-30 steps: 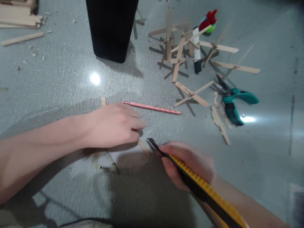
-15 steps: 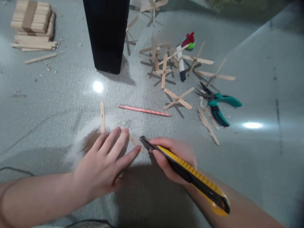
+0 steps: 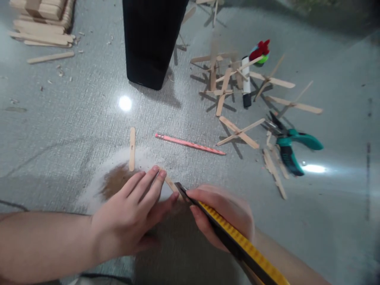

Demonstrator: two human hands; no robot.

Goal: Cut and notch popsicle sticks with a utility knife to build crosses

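So the left hand is laid flat on the grey floor, fingers spread and pressing down on a short wooden stick, which pokes out just past the fingertips at a slant; the rest of it is hidden under the hand, so I can't tell how long it is. That hand isn't gripping anything, just pinning. The right hand is wrapped around a yellow and black utility knife, and the blade tip sits right at the exposed end of that stick, basically touching it, just beside the left index finger. Both hands are close together with the stick between them. Just beyond the left hand's fingers there's another plain stick lying nearly straight up and down in the picture, and a pink pencil lies a bit further out to the right. Further off on the right are teal-handled pliers among loose sticks, and a pile of glued stick crosses with a white marker in it. A tall black box stands at the top, and a stack of fresh sticks sits top left.
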